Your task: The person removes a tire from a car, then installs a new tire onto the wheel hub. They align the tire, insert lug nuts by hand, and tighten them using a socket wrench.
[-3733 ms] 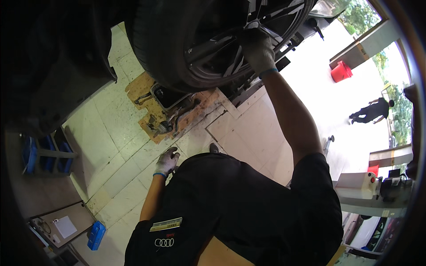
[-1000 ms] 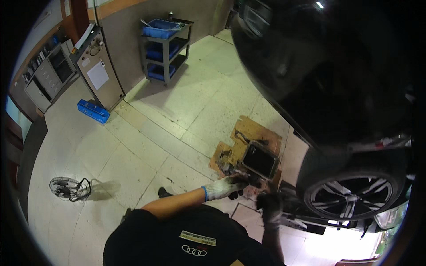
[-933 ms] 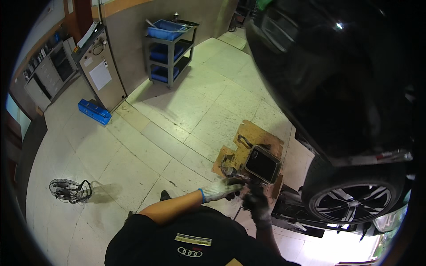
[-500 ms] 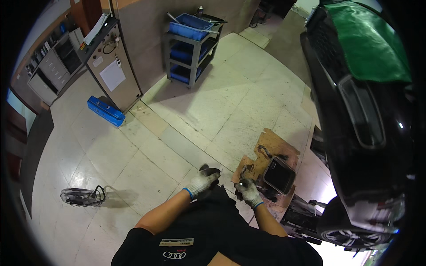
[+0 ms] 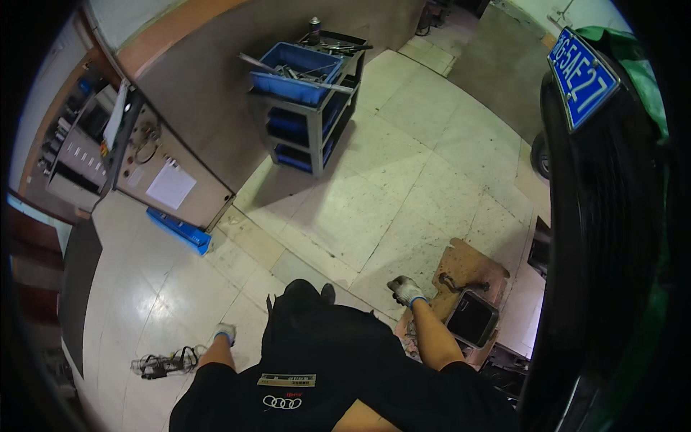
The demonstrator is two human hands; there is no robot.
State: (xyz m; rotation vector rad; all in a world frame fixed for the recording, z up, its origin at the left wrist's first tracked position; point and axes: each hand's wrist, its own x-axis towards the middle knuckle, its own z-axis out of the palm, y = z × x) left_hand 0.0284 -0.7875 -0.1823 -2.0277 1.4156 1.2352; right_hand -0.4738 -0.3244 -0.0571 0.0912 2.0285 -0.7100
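Note:
My left hand point(image 5: 226, 331), in a white work glove, hangs low at my left side; its fingers are too small and hidden to read. Nearest to it is a black wire-cage floor fan point(image 5: 164, 364) on the tiles. My right hand point(image 5: 408, 289), in a white glove with dark finger fronts, is out in front of me to the right with its fingers curled in. Whatever it may hold is hidden. Close by lies a brown cardboard sheet point(image 5: 481, 268), bearing a dark rectangular tray-like part point(image 5: 473, 318) with a pale rim and a dark bent piece point(image 5: 453, 282).
A grey tool cart point(image 5: 314, 137) with a blue bin point(image 5: 296, 70) of tools stands ahead by the wall. A black car point(image 5: 601, 216) with a green cover point(image 5: 648, 79) fills the right. Left are a cabinet point(image 5: 173, 162) and a blue metal box point(image 5: 180, 230).
My hands have parted: the left has dropped back beside the fan, the right has swung forward. My body and view have shifted toward the cart, and a leg and shoe now show.

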